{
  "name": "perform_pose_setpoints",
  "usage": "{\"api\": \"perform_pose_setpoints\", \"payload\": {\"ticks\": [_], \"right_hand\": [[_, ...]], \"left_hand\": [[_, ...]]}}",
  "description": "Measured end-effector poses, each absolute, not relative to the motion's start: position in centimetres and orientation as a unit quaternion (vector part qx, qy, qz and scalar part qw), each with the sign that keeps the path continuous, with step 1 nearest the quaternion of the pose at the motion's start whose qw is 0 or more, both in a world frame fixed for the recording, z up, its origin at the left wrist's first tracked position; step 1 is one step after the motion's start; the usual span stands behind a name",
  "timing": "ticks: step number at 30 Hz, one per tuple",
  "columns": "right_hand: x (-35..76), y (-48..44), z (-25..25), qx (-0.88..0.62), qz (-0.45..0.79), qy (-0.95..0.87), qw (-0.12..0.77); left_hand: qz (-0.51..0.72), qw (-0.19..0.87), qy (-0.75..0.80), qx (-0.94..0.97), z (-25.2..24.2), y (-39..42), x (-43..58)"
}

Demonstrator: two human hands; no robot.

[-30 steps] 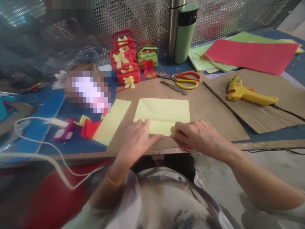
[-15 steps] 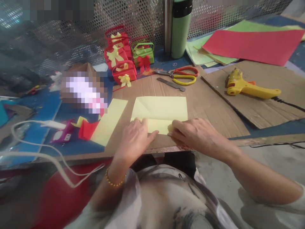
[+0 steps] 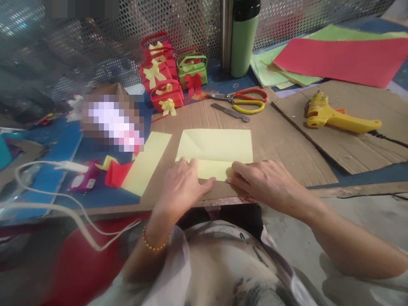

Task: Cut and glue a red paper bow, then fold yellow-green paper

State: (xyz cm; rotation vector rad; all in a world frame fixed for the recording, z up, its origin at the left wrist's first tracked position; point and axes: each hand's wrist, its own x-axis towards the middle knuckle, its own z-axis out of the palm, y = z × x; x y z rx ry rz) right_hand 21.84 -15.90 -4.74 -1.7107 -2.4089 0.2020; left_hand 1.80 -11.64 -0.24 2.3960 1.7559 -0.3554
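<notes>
A sheet of pale yellow paper (image 3: 219,144) lies on the cardboard in front of me, its near part folded over in a strip along a crease. My left hand (image 3: 183,180) rests on the left end of this folded strip, fingers flat and the thumb stretched out apart from them. At the right end, my right hand (image 3: 261,178) has its fingers closed on the folded edge. To the left lies a narrower strip of yellow paper (image 3: 149,161), with a red paper scrap (image 3: 117,174) beside it.
Beyond the sheet are scissors (image 3: 248,100) and a metal blade (image 3: 230,112). A yellow glue gun (image 3: 341,114) lies on cardboard at right. Red paper bags (image 3: 167,95), a green paper bag (image 3: 193,72) and a green bottle (image 3: 245,42) stand behind. A white cable (image 3: 79,199) loops at left.
Both hands keep almost the same place on the folded sheet. The view has shifted very slightly, and nothing has been picked up or let go.
</notes>
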Motion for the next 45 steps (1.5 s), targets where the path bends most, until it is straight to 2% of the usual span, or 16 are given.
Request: {"api": "perform_pose_setpoints", "payload": {"ticks": [16, 24, 45], "right_hand": [[22.3, -16.2, -6.1, -0.54, 0.014, -0.829, 0.149], [22.2, -16.2, -5.9, -0.555, 0.036, -0.82, 0.133], [22.4, -16.3, -5.9, -0.569, 0.079, -0.808, 0.129]], "left_hand": [[-0.038, 0.155, 0.567, 0.808, -1.0, -10.5, -2.3], [-0.03, 0.184, 0.573, 0.798, -0.5, -9.9, -3.8], [-0.04, 0.169, 0.587, 0.791, -0.4, -8.6, -7.2]]}}
